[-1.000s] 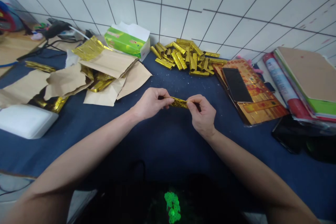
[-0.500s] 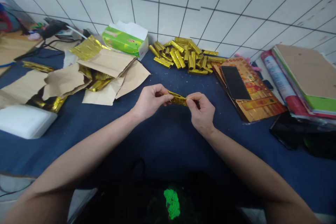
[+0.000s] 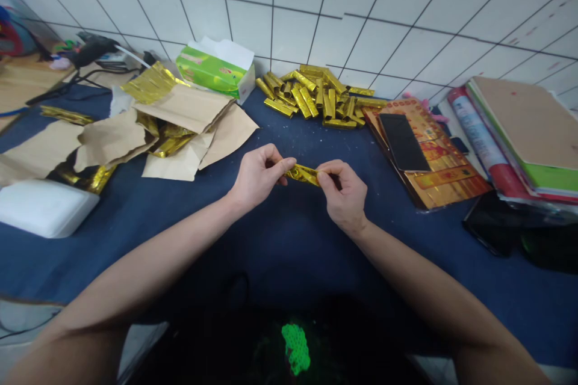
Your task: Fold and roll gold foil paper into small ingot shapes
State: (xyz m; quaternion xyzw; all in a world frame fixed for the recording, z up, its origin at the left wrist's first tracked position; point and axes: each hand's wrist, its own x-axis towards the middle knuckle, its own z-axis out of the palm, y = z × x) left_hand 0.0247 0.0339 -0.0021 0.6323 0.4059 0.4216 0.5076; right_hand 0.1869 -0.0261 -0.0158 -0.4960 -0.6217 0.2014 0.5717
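Note:
A small strip of gold foil (image 3: pixel 301 174) is pinched between my left hand (image 3: pixel 259 177) and my right hand (image 3: pixel 343 195), with an end in each hand's fingers. Both hands hover over the dark blue table cover (image 3: pixel 289 252). Farther ahead lies a heap of rolled gold foil sticks (image 3: pixel 311 96). To the left of my left hand are torn kraft paper sheets (image 3: pixel 189 111) with crumpled gold foil (image 3: pixel 169 145) among them. A flat gold foil sheet (image 3: pixel 151 83) rests at their far edge.
A green tissue box (image 3: pixel 212 66) stands against the tiled wall (image 3: pixel 361 6). On the right, a black phone (image 3: pixel 403 141) lies on a red-and-gold printed packet (image 3: pixel 428 159), beside a stack of folders (image 3: pixel 524 132). A white foam block (image 3: pixel 45 207) sits at left.
The foil strip now lies flatter and shifted slightly left, and my hands have drawn a little lower in view. The fingers of my right hand have changed their pinch on it.

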